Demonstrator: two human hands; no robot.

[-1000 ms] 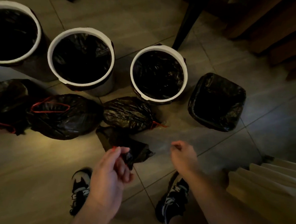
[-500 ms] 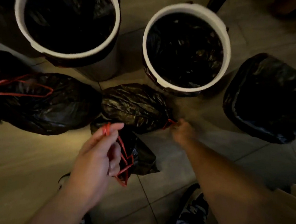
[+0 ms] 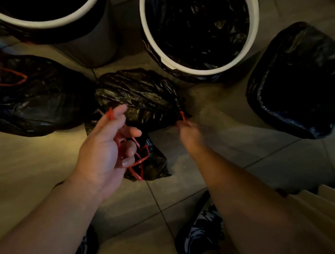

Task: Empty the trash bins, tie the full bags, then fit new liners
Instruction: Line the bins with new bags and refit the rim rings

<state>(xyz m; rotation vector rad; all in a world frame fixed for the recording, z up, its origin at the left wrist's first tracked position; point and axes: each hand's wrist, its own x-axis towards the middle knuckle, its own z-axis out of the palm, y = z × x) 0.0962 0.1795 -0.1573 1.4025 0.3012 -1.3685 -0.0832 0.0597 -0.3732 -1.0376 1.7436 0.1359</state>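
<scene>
Far left, a big bag (image 3: 32,101) lies tied on the floor, in front of a lined round bin (image 3: 49,23). By the look of it you are in the tying step, with the liners already fitted.

Your left hand (image 3: 107,149) is grasping: its fingers are curled through the red drawstring (image 3: 140,161) of the small bag (image 3: 156,164), which sits on the floor just under and right of that hand. Touching it from behind is the middle bag (image 3: 138,97).

Your right hand (image 3: 188,133) is at that bag's red tie (image 3: 181,116), its fingertips meeting the string. Blur hides whether it pinches, so I cannot tell.

Next, I judge, you need a firm pinch there and a pull that cinches the neck without tearing thin plastic.

Further right stand a second round bin (image 3: 190,69) and a square bin (image 3: 297,127), both lined.
</scene>
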